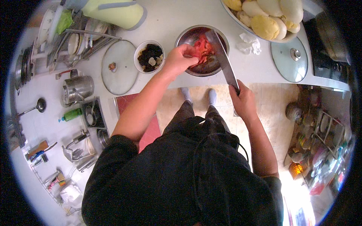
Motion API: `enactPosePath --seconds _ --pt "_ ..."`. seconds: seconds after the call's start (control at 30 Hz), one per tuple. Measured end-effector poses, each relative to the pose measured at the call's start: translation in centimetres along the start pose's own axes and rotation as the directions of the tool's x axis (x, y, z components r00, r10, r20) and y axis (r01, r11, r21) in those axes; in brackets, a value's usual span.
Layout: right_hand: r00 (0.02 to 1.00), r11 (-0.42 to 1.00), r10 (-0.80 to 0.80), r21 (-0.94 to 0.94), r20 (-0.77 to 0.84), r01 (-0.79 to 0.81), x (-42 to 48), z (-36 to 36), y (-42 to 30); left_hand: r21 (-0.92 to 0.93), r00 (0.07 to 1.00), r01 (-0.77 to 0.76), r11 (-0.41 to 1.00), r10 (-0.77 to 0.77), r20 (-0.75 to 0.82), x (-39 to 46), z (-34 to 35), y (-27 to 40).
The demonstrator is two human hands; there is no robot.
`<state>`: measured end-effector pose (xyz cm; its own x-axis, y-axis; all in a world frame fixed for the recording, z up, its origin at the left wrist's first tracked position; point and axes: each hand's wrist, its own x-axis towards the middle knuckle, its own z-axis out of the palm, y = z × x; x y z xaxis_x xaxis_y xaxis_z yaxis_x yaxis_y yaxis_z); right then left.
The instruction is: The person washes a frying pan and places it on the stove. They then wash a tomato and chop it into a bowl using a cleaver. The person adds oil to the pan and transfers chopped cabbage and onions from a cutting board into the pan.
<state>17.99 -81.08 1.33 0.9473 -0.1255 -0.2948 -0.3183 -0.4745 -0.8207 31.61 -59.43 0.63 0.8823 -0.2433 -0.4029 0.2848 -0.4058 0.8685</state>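
A steel bowl near the counter's front edge holds pieces of red meat. My left hand reaches over its left rim, thumb and fingers at the meat; whether they pinch a piece cannot be made out. By its handle, my right hand grips a long, wide-bladed kitchen knife. The blade slants over the bowl's right side, with its far end inside the bowl beside the meat. Left of the steel bowl stands a small white bowl of dark, soaked-looking pieces and a few pale slices.
Glass lids lie at left and right. A large bowl of pale, rounded food stands at the back right, near crumpled tissue. A yellow-green board and a dish rack are at the back left.
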Motion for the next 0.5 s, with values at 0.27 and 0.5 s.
enactPosePath --seconds 0.27,0.5 --pt "0.999 0.996 -0.045 0.074 0.023 0.044 2.0 3.4 0.1 0.398 0.925 -0.244 0.884 0.335 -0.178 -1.4 2.5 2.8" --pt "0.999 0.997 -0.034 0.076 -0.002 0.034 -1.0 2.9 1.2 0.269 0.863 -0.401 0.875 0.46 -0.208 -0.7 1.7 3.0"
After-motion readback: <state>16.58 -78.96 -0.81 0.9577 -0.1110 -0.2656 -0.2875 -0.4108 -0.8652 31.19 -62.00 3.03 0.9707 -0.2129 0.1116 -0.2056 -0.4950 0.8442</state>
